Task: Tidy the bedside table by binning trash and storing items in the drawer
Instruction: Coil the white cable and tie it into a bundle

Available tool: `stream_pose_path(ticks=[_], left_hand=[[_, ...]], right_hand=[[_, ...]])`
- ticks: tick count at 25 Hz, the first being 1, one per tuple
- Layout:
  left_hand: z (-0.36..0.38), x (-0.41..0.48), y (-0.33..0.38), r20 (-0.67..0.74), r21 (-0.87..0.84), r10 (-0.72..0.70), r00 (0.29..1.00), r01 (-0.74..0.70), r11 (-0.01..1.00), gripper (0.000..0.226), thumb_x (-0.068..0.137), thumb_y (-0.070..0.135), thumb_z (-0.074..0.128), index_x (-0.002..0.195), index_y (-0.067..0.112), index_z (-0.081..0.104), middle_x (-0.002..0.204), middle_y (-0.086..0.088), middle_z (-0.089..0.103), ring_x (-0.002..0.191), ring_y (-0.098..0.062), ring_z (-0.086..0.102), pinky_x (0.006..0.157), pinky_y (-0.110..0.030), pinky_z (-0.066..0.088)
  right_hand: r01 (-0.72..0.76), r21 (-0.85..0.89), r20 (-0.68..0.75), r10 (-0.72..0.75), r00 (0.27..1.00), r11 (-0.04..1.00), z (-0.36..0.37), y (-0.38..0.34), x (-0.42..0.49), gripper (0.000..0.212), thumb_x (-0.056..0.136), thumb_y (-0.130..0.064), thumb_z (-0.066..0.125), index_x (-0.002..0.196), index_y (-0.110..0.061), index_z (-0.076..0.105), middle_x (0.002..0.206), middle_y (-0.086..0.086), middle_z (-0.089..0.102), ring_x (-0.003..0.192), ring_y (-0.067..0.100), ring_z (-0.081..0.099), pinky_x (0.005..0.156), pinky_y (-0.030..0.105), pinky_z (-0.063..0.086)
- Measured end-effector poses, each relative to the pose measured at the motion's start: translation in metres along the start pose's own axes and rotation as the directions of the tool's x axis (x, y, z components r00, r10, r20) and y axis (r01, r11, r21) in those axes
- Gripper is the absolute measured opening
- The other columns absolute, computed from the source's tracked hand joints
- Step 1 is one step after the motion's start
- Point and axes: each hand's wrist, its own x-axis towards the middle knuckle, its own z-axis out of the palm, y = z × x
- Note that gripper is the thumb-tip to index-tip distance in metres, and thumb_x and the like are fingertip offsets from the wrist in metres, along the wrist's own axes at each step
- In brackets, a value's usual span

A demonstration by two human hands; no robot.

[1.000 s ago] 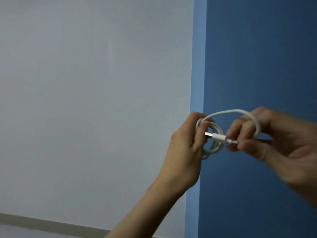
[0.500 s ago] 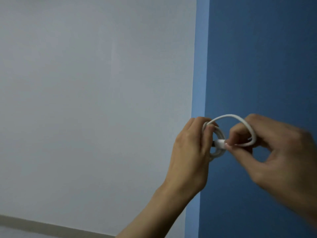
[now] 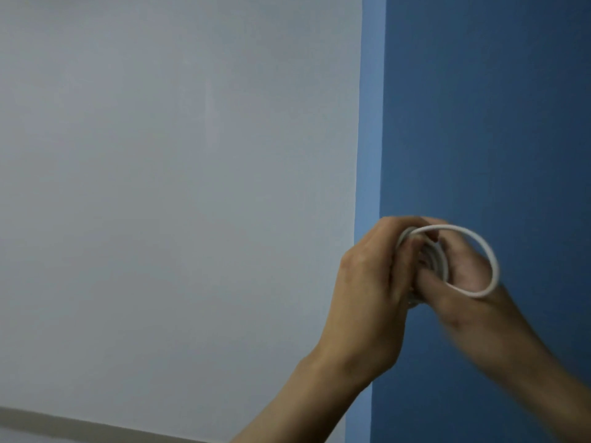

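The cable (image 3: 491,254), a thin white one, was held up in the air in front of the seam where the white wall (image 3: 160,187) met the blue wall (image 3: 495,107). It rested on nothing, and neither the bedside table nor the drawer was in view. The left hand (image 3: 367,292) had its fingers curled tightly round the wound coil. The right hand (image 3: 473,310), blurred, was curled in against the coil, with one larger loose loop arching over its fingers. It seemed to pinch the cable's end there, though the plug itself was hidden.

The step looked like tucking that end through the coil to lock the bundle. To do it well, the left hand would keep the turns pinched flat so none sprang free. The right would draw the slack loop down snug, pulling on the cord rather than bending it sharply at the plug. A loop left that wide could snag or unwind in the drawer.
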Motion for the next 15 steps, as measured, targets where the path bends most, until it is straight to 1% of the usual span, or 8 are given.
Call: stream_pose_path(ticks=[1,3,5,7,9,12,13,15], left_hand=[[0.001,-0.001,-0.001,-0.009,0.025,0.015,1.000,-0.015,1.000,0.022,0.098,0.016,0.041,0.103,0.017,0.062,0.092,0.005,0.065,0.082,-0.006,0.061,0.070,-0.027,0.055],[0.002,-0.002,0.000,-0.032,0.058,0.028,0.999,-0.026,0.998,0.021,0.098,0.017,0.040,0.100,0.015,0.062,0.091,0.002,0.064,0.081,-0.008,0.060,0.071,-0.034,0.055],[0.002,-0.002,0.002,-0.034,0.073,0.026,0.999,-0.023,0.997,0.022,0.097,0.018,0.040,0.097,0.015,0.061,0.088,0.003,0.062,0.077,-0.008,0.058,0.068,-0.033,0.054],[0.001,-0.002,0.005,-0.014,0.099,0.027,1.000,-0.025,0.995,0.023,0.097,0.018,0.039,0.097,0.014,0.061,0.088,0.003,0.064,0.078,-0.007,0.059,0.068,-0.026,0.052],[-0.002,-0.001,0.005,-0.017,0.102,0.013,1.000,-0.011,0.995,0.022,0.098,0.017,0.040,0.097,0.014,0.061,0.083,0.010,0.063,0.072,0.003,0.057,0.065,-0.010,0.042],[-0.005,-0.001,0.006,0.016,0.125,-0.001,1.000,-0.001,0.992,0.021,0.099,0.015,0.039,0.098,0.017,0.061,0.072,0.021,0.053,0.061,0.012,0.048,0.062,-0.004,0.034],[-0.006,-0.002,0.006,0.031,0.126,-0.001,1.000,-0.003,0.992,0.022,0.099,0.014,0.039,0.102,0.019,0.060,0.068,0.022,0.051,0.060,0.012,0.047,0.061,-0.004,0.033],[-0.013,-0.004,0.007,0.047,0.096,-0.015,0.999,0.011,0.995,0.029,0.099,0.012,0.036,0.110,0.028,0.058,0.062,0.021,0.050,0.058,0.010,0.048,0.057,-0.005,0.033]], right_hand=[[0.019,-0.048,-0.028,-0.021,0.999,0.999,0.001,0.001,-0.001,0.012,0.088,-0.015,0.057,0.096,-0.023,0.061,0.085,0.004,0.068,0.078,0.012,0.067,0.065,0.028,0.055],[0.052,-0.168,-0.070,-0.064,0.995,0.984,-0.002,0.001,-0.003,0.018,0.079,-0.031,0.057,0.095,-0.025,0.063,0.086,0.003,0.066,0.079,0.016,0.067,0.069,0.036,0.056],[0.071,-0.274,0.038,-0.063,0.997,0.959,-0.015,-0.006,-0.002,0.044,0.064,-0.054,0.066,0.100,-0.028,0.063,0.090,0.001,0.065,0.082,0.019,0.065,0.072,0.041,0.055],[0.081,-0.221,0.254,-0.023,0.967,0.972,-0.030,-0.015,-0.001,0.057,0.057,-0.064,0.070,0.101,-0.028,0.063,0.085,-0.006,0.065,0.080,0.013,0.065,0.071,0.034,0.056],[0.057,-0.129,0.391,-0.002,0.921,0.990,-0.042,-0.014,-0.001,0.048,0.056,-0.059,0.074,0.094,-0.032,0.066,0.073,-0.011,0.061,0.066,0.002,0.058,0.063,0.017,0.051],[0.037,-0.133,0.339,0.010,0.941,0.990,-0.053,-0.005,0.003,0.043,0.059,-0.064,0.070,0.084,-0.030,0.072,0.057,0.000,0.052,0.050,0.001,0.046,0.051,0.007,0.039],[0.015,-0.138,0.279,0.024,0.960,0.990,-0.057,-0.004,0.005,0.046,0.057,-0.067,0.069,0.081,-0.028,0.073,0.052,-0.003,0.051,0.045,0.000,0.045,0.048,0.005,0.038],[-0.057,-0.133,0.072,0.067,0.995,0.989,-0.070,-0.002,0.011,0.056,0.046,-0.078,0.066,0.075,-0.030,0.074,0.050,-0.006,0.054,0.042,0.001,0.046,0.047,0.005,0.040]])
